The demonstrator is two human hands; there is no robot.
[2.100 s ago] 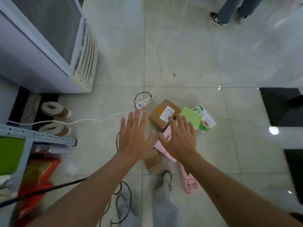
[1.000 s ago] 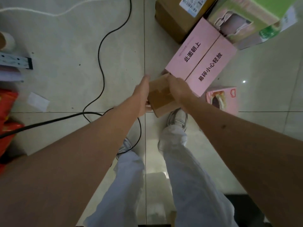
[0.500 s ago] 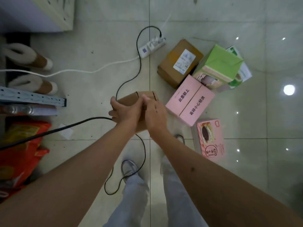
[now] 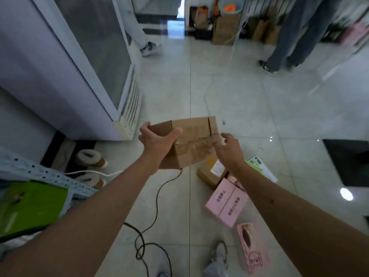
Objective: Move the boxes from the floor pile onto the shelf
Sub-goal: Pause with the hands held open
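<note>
I hold a plain brown cardboard box up in the air in front of me. My left hand grips its left end, thumb over the top face. My right hand is at the box's right end with fingers spread and loosely bent; whether it touches is unclear. Below on the floor lies the pile: a brown labelled box, a pink box, a flat pink carton and a green-and-white carton. The perforated metal shelf is at the left, carrying a green box.
A tall white cooler stands at the left, with furry boots beside its base. A black cable loops over the tiles by my feet. Other people's legs stand at the back. A dark mat lies at the right.
The brown box has come up from the floor to well above the pile. My view has lifted toward the room. My right hand has loosened from wrapping the box to spread fingers at its end.
</note>
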